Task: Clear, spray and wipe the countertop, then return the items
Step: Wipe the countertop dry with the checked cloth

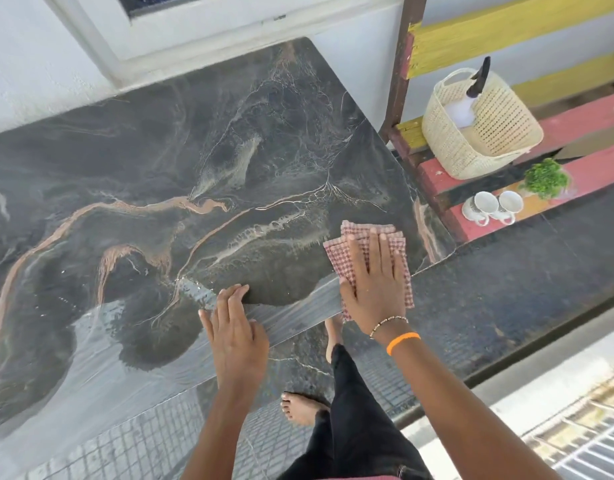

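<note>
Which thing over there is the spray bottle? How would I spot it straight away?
Look right of the dark marbled countertop to the red and yellow bench. On it sits a cream woven basket, and the spray bottle stands inside. It is the only thing poking above the rim, with a black trigger head, unlike the white cups nearby.
</note>
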A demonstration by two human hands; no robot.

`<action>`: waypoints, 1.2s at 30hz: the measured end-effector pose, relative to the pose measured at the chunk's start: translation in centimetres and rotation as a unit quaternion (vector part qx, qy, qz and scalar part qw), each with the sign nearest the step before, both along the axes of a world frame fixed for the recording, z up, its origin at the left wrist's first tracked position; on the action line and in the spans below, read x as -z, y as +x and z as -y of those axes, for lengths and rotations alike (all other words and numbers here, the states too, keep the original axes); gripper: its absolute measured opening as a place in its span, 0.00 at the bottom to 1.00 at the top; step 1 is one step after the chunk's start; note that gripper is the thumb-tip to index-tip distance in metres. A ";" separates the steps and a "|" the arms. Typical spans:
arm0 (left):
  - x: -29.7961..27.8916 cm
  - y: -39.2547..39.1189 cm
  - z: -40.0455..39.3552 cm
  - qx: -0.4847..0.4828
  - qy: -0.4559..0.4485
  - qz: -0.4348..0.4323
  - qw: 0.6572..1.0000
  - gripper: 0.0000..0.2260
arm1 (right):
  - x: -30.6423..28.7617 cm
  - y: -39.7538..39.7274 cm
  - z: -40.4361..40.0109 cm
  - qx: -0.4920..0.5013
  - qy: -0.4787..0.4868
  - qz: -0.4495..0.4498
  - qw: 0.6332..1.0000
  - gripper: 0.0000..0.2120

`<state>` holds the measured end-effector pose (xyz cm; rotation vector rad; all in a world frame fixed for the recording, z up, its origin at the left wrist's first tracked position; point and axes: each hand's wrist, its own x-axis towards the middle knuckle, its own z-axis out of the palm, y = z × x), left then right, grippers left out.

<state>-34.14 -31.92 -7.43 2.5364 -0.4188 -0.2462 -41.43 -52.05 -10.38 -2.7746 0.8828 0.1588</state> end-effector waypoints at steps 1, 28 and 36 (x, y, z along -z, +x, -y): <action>0.0 -0.1 -0.4 -0.006 -0.005 0.006 1.000 0.27 | 0.1 0.6 -1.8 -0.014 0.007 0.005 1.000 0.34; 0.2 -2.2 -15.6 -0.243 0.003 0.007 0.970 0.29 | 0.4 12.6 -9.0 -0.258 -0.052 0.006 0.965 0.31; -1.3 -1.0 -18.7 -0.329 -0.033 0.046 0.943 0.32 | 0.3 13.8 -28.2 -0.457 0.008 0.022 0.889 0.33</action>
